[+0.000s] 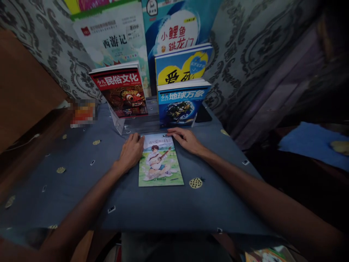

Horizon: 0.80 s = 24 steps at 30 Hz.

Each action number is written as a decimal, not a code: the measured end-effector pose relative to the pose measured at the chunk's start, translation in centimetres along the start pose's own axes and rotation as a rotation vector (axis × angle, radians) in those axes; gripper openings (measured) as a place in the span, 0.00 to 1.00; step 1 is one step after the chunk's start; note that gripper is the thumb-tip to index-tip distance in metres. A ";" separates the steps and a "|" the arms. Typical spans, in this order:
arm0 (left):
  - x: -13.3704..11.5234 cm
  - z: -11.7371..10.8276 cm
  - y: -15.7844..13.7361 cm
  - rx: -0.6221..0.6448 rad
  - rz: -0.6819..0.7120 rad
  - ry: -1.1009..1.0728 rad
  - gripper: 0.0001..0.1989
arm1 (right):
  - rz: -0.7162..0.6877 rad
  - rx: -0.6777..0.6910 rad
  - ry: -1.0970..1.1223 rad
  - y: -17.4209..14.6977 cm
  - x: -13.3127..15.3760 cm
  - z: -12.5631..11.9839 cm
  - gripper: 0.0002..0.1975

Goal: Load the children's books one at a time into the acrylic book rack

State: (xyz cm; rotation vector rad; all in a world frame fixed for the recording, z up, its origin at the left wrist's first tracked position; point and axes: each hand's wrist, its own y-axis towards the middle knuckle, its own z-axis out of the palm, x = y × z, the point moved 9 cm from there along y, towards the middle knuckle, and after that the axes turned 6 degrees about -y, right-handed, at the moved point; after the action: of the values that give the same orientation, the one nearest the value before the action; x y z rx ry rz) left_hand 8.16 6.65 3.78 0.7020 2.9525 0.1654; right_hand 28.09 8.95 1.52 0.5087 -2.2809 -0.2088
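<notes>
1. Left grip (132, 150): a bare hand with rounded knuckles.
2. Right grip (185, 140): also bare, slender-fingered.
3. Left forearm (91, 199) and right forearm (240, 180): bare, slim, long, tapering toward the hands.

The book (161, 162) lies flat and closed on the table (89, 196), front cover up, its top edge near the clear stand (141, 125). It looks thin; the pale cover shows 1 drawn figure seated on green grass, holding a stringed instrument, title above.
</notes>
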 end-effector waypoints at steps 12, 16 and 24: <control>-4.2 0.9 3.5 0.087 0.281 -0.181 0.18 | 0.000 -0.024 -0.042 -0.2 0.2 -0.3 0.17; -3.5 1.2 4.5 0.078 0.308 -0.249 0.19 | -0.028 -0.041 -0.033 -0.3 0.5 -0.5 0.17; -0.9 2.3 5.9 0.048 0.345 -0.584 0.25 | 0.020 -0.117 -0.050 -0.4 -0.1 -0.9 0.15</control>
State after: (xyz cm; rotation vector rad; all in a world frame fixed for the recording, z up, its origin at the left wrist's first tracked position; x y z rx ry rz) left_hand 11.86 11.72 2.38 1.0514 2.2756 -0.0768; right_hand 28.99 8.61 1.95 0.4243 -2.3059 -0.3459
